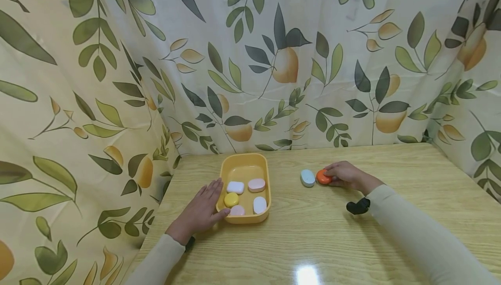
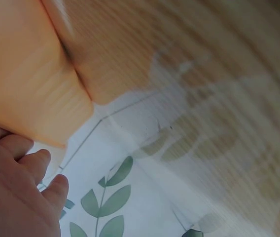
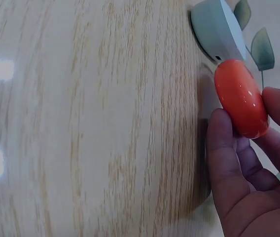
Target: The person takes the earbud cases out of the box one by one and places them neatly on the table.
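Note:
A red-orange round soap bar [image 1: 323, 176] is pinched between the thumb and fingers of my right hand [image 1: 346, 175], just above the table in the right wrist view. Close beside it, on its left, lies a pale blue oval soap bar [image 1: 307, 178]. My left hand [image 1: 201, 209] rests against the left side of a yellow plastic tray [image 1: 247, 219], fingers extended along the wall and thumb at the near rim. Inside the tray lie a yellow round soap [image 1: 231, 199], a white soap [image 1: 235, 187], a pink soap [image 1: 256, 185] and several others.
The wood-grain table [image 1: 289, 237] runs back to a leaf-and-fruit patterned curtain [image 1: 250, 58], which hangs along the far side and both flanks. A black wrist strap [image 1: 358, 206] shows below the right sleeve.

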Available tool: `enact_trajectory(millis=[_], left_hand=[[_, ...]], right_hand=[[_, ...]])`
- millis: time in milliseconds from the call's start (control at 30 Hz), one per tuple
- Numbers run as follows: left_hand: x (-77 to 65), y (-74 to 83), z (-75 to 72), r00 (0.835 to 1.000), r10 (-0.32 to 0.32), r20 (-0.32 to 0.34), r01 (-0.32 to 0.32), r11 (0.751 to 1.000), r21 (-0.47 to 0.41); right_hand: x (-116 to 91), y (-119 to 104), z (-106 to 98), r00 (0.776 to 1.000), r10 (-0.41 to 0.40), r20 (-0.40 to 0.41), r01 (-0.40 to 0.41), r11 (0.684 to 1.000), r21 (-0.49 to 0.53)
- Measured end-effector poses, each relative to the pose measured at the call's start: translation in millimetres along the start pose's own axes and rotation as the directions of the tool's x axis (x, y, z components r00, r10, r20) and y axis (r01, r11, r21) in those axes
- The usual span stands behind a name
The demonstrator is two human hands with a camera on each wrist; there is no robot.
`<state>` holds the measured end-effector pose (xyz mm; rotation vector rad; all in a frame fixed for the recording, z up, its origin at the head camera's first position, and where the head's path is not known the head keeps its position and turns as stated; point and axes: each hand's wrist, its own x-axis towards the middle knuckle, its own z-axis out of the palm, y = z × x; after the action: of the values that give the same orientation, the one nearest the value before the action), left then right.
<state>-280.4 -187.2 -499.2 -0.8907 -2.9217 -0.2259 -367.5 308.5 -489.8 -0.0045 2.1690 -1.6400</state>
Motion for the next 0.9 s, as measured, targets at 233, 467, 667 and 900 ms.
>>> enact_trajectory(millis=[233,467,667,900], left_hand=[[0.0,-0.5,1.3,1.000,-0.003,-0.005,0.003,1.000,-0.003],[-0.1,-0.6,1.9,1.000,-0.006,-0.009,0.006,1.000,-0.003],[-0.5,0.3,1.0,1.000,-0.009,0.000,0.009,1.000,-0.007],[-0.4,1.4,-1.1,1.000,-0.004,0.000,0.004,1.000,0.019]], right_hand=[[-0.1,-2.6,2.1,1.000,0.003,0.012,-0.003,1.000,0.010],[-1.1,-4.4,4.7,1.000,0.012,0.003,-0.012,1.000,-0.005],[-1.2,-5.4,5.8,1.000,0.008,0.003,-0.008,1.000,-0.020],[-2.9,-7.8,7.3,0.999,0.018,-0.031,-0.020,0.996,-0.086]])
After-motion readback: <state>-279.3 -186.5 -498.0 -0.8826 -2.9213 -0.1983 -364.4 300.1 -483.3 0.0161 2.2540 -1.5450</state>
